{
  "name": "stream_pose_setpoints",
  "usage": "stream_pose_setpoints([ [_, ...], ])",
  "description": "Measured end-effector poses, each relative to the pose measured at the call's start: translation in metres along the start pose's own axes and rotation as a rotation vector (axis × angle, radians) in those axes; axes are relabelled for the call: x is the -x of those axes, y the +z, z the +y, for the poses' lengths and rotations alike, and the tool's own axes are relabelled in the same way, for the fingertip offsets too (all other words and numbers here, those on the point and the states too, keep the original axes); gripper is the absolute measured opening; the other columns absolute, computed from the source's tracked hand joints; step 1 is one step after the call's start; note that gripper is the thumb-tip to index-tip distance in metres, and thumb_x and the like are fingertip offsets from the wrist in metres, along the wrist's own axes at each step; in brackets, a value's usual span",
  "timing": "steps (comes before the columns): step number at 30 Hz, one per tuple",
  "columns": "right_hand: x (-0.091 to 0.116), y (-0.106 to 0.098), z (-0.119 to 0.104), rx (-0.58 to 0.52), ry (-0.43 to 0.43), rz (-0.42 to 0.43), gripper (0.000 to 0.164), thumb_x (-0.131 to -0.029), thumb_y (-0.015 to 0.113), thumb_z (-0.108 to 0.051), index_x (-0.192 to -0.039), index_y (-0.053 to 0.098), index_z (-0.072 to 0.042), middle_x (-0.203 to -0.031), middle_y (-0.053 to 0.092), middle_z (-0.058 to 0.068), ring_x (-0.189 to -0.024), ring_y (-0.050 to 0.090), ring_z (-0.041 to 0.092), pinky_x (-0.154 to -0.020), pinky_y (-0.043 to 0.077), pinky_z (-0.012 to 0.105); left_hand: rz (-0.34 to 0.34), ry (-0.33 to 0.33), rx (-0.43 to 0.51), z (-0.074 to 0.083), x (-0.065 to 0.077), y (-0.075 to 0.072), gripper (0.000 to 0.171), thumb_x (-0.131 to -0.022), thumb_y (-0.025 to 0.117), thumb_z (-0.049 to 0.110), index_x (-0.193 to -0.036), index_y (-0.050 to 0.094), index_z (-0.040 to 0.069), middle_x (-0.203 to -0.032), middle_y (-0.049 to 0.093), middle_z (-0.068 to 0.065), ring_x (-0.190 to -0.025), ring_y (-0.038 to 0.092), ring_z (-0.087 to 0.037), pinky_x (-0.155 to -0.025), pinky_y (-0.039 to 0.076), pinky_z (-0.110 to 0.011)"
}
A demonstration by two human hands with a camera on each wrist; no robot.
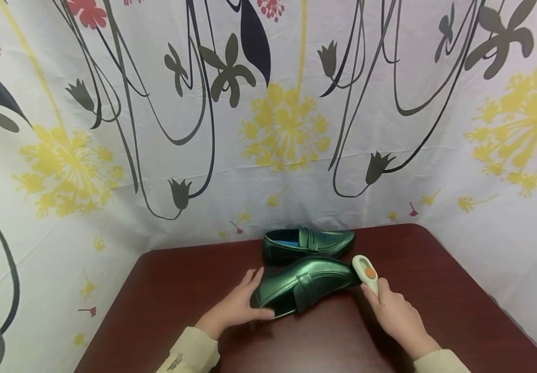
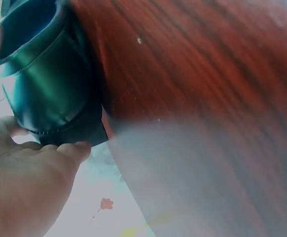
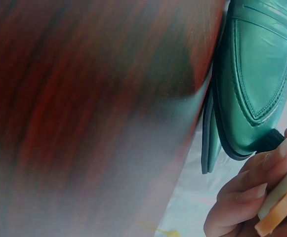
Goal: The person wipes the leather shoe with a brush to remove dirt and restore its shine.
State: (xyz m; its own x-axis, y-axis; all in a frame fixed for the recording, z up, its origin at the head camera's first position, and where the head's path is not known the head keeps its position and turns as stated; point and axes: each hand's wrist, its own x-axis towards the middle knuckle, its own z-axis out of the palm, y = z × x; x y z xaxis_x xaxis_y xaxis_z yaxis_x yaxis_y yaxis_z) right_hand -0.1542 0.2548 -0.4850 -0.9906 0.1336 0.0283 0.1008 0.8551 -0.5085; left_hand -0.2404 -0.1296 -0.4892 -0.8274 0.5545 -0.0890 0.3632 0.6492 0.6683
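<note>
A shiny green loafer (image 1: 319,274) is tilted so its opening faces me, the toe pointing right. My left hand (image 1: 235,308) grips it at the heel, thumb on the near side and fingers on the far side. From the left wrist, the fingers (image 2: 74,150) show against the dark heel of the loafer (image 2: 54,94). A small pale brush (image 1: 360,263) with an orange spot is in my right hand (image 1: 396,316), held between thumb and fingers. Its dark bristles (image 3: 270,140) are at the toe of the loafer (image 3: 257,84) in the right wrist view.
Right behind the held shoe stands a matching green loafer (image 1: 335,240), blue inside, near the back edge of the table. The dark red wooden table (image 1: 189,280) meets a white flower-patterned cloth (image 1: 268,197) hanging behind and at both sides.
</note>
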Motion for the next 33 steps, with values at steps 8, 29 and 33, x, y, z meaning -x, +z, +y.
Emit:
stream_pose_setpoints([
  [8,-0.002,-0.001,0.0,-0.006,0.015,-0.005,0.066,-0.104,0.028,-0.063,-0.112,0.04,0.001,-0.064,0.05,0.009,-0.056,0.053,0.023,-0.048,0.037,0.038,0.102,0.041,0.042,-0.001,-0.006,-0.011,0.057,-0.107,0.045,0.042,-0.157,0.037,0.014,-0.161,0.036,-0.019,-0.15,0.032,-0.04,-0.117,0.03,-0.063],
  [29,-0.005,0.001,-0.011,-0.045,0.04,-0.046,0.068,-0.104,0.029,-0.065,-0.113,0.041,0.002,-0.067,0.048,0.008,-0.057,0.05,0.021,-0.05,0.037,0.036,0.072,-0.209,0.618,-0.006,-0.013,-0.01,0.069,-0.1,0.064,0.036,-0.149,0.041,-0.006,-0.151,0.045,-0.026,-0.135,0.052,-0.037,-0.104,0.05,-0.053],
  [33,-0.007,0.001,-0.014,-0.049,0.034,-0.039,0.066,-0.104,0.031,-0.064,-0.113,0.042,0.001,-0.067,0.049,0.007,-0.057,0.049,0.021,-0.05,0.036,0.036,0.057,-0.205,0.68,-0.01,-0.015,-0.01,0.072,-0.099,0.065,0.034,-0.149,0.037,-0.011,-0.151,0.044,-0.028,-0.133,0.054,-0.035,-0.104,0.049,-0.053],
])
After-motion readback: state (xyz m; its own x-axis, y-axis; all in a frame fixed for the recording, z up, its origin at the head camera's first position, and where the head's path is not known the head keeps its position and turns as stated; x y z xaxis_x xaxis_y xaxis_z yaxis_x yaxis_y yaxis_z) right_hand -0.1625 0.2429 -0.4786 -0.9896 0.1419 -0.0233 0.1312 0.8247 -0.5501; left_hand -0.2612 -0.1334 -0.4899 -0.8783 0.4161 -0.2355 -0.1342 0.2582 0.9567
